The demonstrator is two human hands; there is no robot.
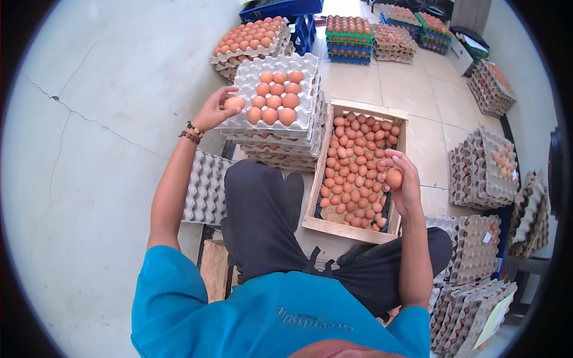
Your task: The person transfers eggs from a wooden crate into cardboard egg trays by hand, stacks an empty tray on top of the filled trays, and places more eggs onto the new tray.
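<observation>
My left hand (216,112) is closed around a brown egg (234,103) at the left edge of a grey egg tray (246,76). That tray tops a stack of filled trays, and several brown eggs (276,89) sit in rows in its middle cups, with bare cups around them. On the other side, my right hand (407,186) grips a second brown egg (394,178) in its fingertips, above the right side of a wooden crate (349,231). Many loose brown eggs (355,161) lie in the crate, along with some dark plastic lining at its edges.
Stacked egg trays (253,39) stand behind my tray, with blue crates (304,30) nearby. More stacks (349,39) line the back. Tray piles (483,167) rise on the right. An egg tray without eggs (205,188) leans by my left knee, beside the wall (89,179).
</observation>
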